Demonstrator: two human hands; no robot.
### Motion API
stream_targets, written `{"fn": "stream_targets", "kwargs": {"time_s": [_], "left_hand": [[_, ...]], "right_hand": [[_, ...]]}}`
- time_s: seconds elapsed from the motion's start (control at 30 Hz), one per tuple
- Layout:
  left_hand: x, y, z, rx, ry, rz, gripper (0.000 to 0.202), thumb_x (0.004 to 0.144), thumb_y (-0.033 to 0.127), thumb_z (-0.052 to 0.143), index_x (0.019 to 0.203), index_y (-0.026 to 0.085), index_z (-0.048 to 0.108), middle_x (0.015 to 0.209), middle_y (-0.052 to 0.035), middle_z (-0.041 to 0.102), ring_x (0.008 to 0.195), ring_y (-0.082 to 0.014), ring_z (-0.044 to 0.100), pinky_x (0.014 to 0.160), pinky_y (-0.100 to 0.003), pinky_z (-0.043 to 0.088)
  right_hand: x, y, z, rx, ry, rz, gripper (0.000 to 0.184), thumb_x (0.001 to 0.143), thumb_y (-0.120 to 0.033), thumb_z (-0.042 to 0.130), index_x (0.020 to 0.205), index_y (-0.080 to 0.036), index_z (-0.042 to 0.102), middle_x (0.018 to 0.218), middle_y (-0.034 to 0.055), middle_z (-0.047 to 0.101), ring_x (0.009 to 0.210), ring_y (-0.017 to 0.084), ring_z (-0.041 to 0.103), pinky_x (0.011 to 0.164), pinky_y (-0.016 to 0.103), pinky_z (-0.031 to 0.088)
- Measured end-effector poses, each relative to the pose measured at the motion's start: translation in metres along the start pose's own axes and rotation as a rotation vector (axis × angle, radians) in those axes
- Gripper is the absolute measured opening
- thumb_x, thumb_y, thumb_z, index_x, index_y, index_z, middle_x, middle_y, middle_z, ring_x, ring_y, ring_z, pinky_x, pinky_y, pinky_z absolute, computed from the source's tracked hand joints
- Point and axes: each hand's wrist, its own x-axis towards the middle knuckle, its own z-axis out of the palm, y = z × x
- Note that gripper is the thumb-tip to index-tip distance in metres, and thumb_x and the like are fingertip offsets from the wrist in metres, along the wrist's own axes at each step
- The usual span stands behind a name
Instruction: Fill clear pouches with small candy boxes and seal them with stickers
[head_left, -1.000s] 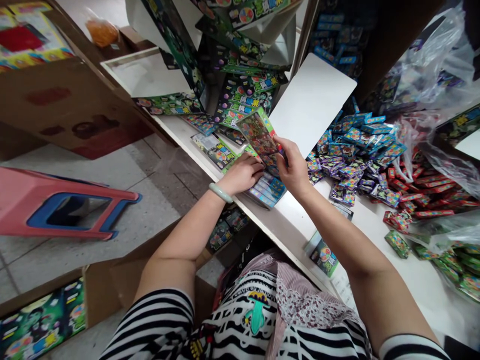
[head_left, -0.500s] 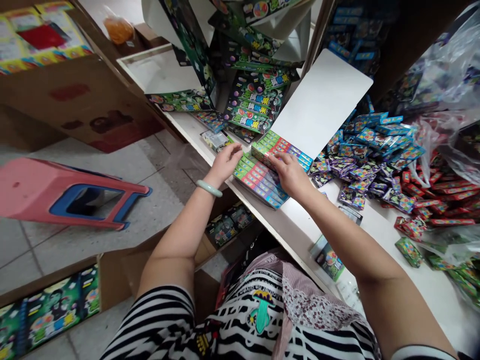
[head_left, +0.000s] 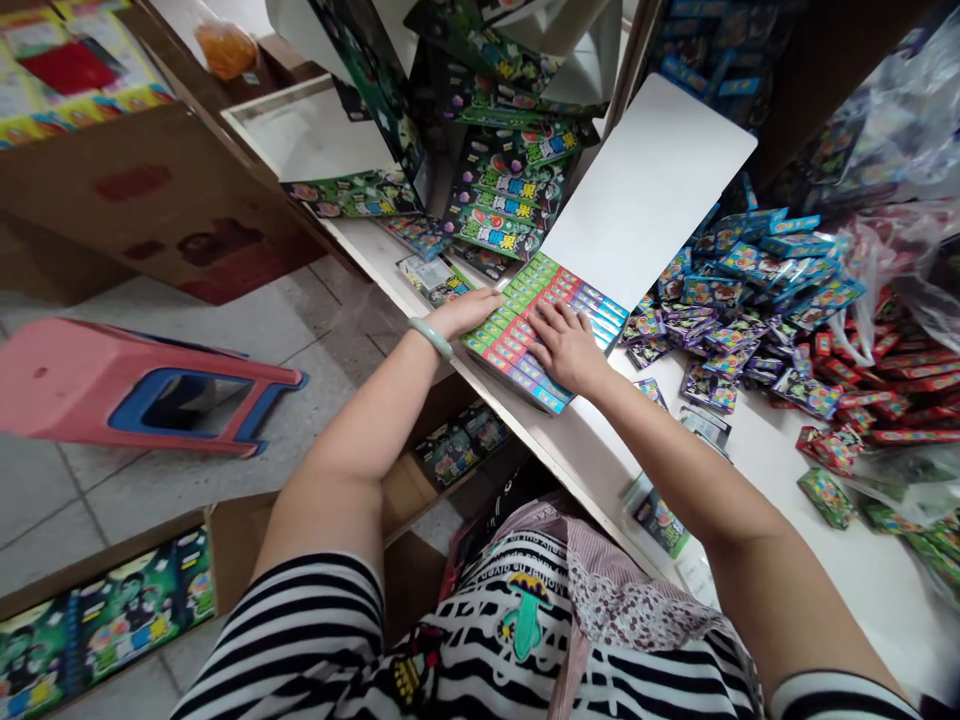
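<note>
A display carton filled with rows of small candy packs (head_left: pixel 517 322) in green, red, purple and blue lies at the table's near edge. Its white lid (head_left: pixel 649 185) stands folded back behind it. My right hand (head_left: pixel 566 345) rests flat on the red and purple rows, fingers spread. Against the carton's left side lies my left hand (head_left: pixel 474 308), its fingers stretched along the green row and partly out of sight. Just beyond that hand is a flat printed pack (head_left: pixel 433 278).
Loose blue packs (head_left: pixel 780 255), purple packs (head_left: pixel 720 350) and red packs (head_left: pixel 885 395) are heaped to the right. Printed cartons (head_left: pixel 510 195) stack up behind. A pink stool (head_left: pixel 75 390) stands on the floor at left, near an open cardboard box (head_left: pixel 240 530).
The rear block of packs, raised above the front ones before, now sits level with them. My right hand went from gripping its edge to lying flat; my left hand shifted slightly right.
</note>
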Motion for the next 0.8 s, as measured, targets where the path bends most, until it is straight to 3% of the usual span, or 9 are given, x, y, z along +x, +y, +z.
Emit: {"fn": "stream_targets", "kwargs": {"time_s": [0.13, 0.23, 0.33, 0.43, 0.5, 0.57, 0.67, 0.73, 0.8], "left_hand": [[0.002, -0.002, 0.000, -0.095, -0.121, -0.067, 0.033, 0.083, 0.038, 0.064, 0.108, 0.017, 0.068, 0.100, -0.0077, 0.074, 0.086, -0.0235, 0.071, 0.088, -0.040, 0.055], [0.000, -0.002, -0.001, -0.170, -0.139, -0.056, 0.040, 0.084, 0.038, 0.066, 0.119, 0.018, 0.065, 0.113, -0.0087, 0.072, 0.098, -0.0241, 0.070, 0.096, -0.039, 0.053], [-0.004, -0.002, -0.002, -0.235, -0.158, -0.060, 0.043, 0.084, 0.038, 0.066, 0.122, 0.018, 0.064, 0.116, -0.0104, 0.072, 0.096, -0.0227, 0.071, 0.091, -0.038, 0.055], [-0.008, -0.006, -0.004, -0.309, -0.136, -0.045, 0.043, 0.085, 0.039, 0.065, 0.123, 0.020, 0.063, 0.116, -0.0087, 0.072, 0.093, -0.0189, 0.071, 0.086, -0.033, 0.057], [-0.011, -0.010, -0.005, -0.380, -0.100, -0.074, 0.046, 0.084, 0.037, 0.067, 0.127, 0.022, 0.062, 0.114, -0.0071, 0.073, 0.090, -0.0172, 0.071, 0.082, -0.030, 0.057], [-0.016, -0.012, -0.006, -0.413, -0.075, -0.109, 0.052, 0.080, 0.034, 0.070, 0.130, 0.022, 0.060, 0.110, -0.0067, 0.074, 0.085, -0.0170, 0.072, 0.076, -0.028, 0.058], [-0.026, -0.012, 0.000, -0.391, -0.074, -0.108, 0.059, 0.077, 0.036, 0.073, 0.132, 0.023, 0.058, 0.103, -0.0069, 0.076, 0.078, -0.0183, 0.072, 0.069, -0.029, 0.058], [-0.036, -0.012, 0.011, -0.379, -0.085, -0.103, 0.062, 0.075, 0.040, 0.074, 0.132, 0.024, 0.057, 0.098, -0.0071, 0.076, 0.075, -0.0206, 0.072, 0.066, -0.032, 0.059], [-0.049, -0.014, 0.025, -0.376, -0.098, -0.092, 0.066, 0.073, 0.045, 0.075, 0.132, 0.024, 0.056, 0.096, -0.0066, 0.076, 0.074, -0.0225, 0.072, 0.066, -0.035, 0.059]], "right_hand": [[-0.002, -0.001, 0.004, -0.052, -0.033, -0.011, 0.071, 0.100, -0.058, 0.032, 0.156, -0.015, 0.032, 0.165, 0.0123, 0.024, 0.153, 0.038, 0.015, 0.120, 0.060, 0.015], [0.000, -0.005, 0.001, -0.046, -0.074, -0.002, 0.079, 0.097, -0.062, 0.035, 0.157, -0.010, 0.027, 0.166, 0.0145, 0.021, 0.153, 0.039, 0.012, 0.121, 0.061, 0.010], [-0.006, -0.002, -0.002, 0.019, -0.085, -0.046, 0.083, 0.094, -0.063, 0.043, 0.156, -0.009, 0.030, 0.165, 0.0176, 0.022, 0.153, 0.040, 0.013, 0.121, 0.063, 0.009], [-0.022, 0.020, -0.001, 0.175, 0.163, -0.040, 0.069, 0.097, -0.055, 0.043, 0.153, -0.016, 0.036, 0.162, 0.0164, 0.031, 0.152, 0.034, 0.021, 0.121, 0.060, 0.013], [-0.028, 0.047, -0.001, 0.319, 0.454, 0.120, 0.064, 0.098, -0.050, 0.041, 0.152, -0.016, 0.035, 0.158, 0.0175, 0.037, 0.150, 0.028, 0.029, 0.121, 0.054, 0.021], [-0.024, 0.077, -0.005, 0.515, 0.661, 0.388, 0.069, 0.095, -0.050, 0.045, 0.151, -0.011, 0.033, 0.157, 0.0217, 0.037, 0.147, 0.026, 0.034, 0.118, 0.049, 0.031], [0.000, 0.112, -0.021, 0.900, 0.689, 0.676, 0.070, 0.093, -0.057, 0.046, 0.144, -0.009, 0.038, 0.146, 0.0237, 0.049, 0.132, 0.026, 0.053, 0.103, 0.043, 0.048], [0.015, 0.122, -0.033, 1.099, 0.682, 0.689, 0.071, 0.093, -0.069, 0.035, 0.132, -0.012, 0.051, 0.122, 0.0187, 0.067, 0.106, 0.024, 0.067, 0.087, 0.038, 0.055], [0.018, 0.121, -0.040, 1.190, 0.709, 0.605, 0.081, 0.088, -0.081, 0.021, 0.114, -0.016, 0.062, 0.097, 0.0119, 0.073, 0.085, 0.022, 0.070, 0.076, 0.035, 0.056]]}}
